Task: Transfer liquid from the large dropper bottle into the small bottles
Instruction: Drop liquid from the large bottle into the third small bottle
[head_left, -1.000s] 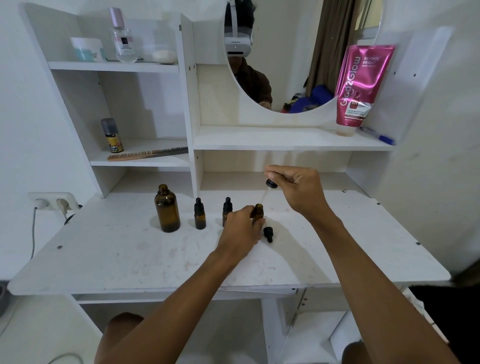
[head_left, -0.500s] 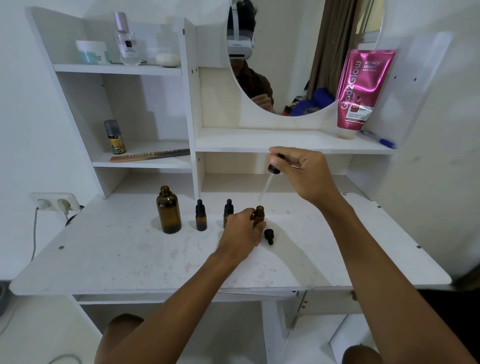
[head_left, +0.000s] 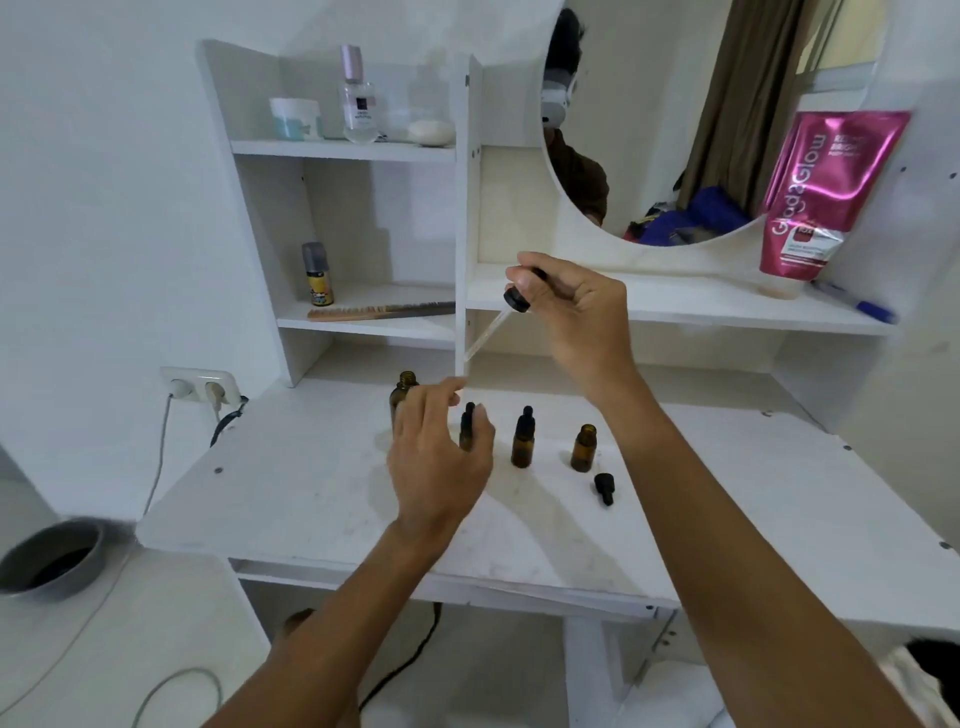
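Fingers of the right hand pinch the black top of the dropper. Its glass tube slants down toward seven o'clock, with the tip in the air above the table.

The left hand is loose and spread and grips nothing. It hovers just in front of the large bottle, whose open neck shows at the hand's eleven o'clock. The tube's tip hangs at two o'clock of that neck, near but apart.

To refill well, I judge the left hand should steady the large bottle by its body. The tube should come upright before it enters the neck.

Toward three o'clock stand the first small bottle and second small bottle, both capped. Beyond them is the third small bottle, open, with its loose cap at its five o'clock.
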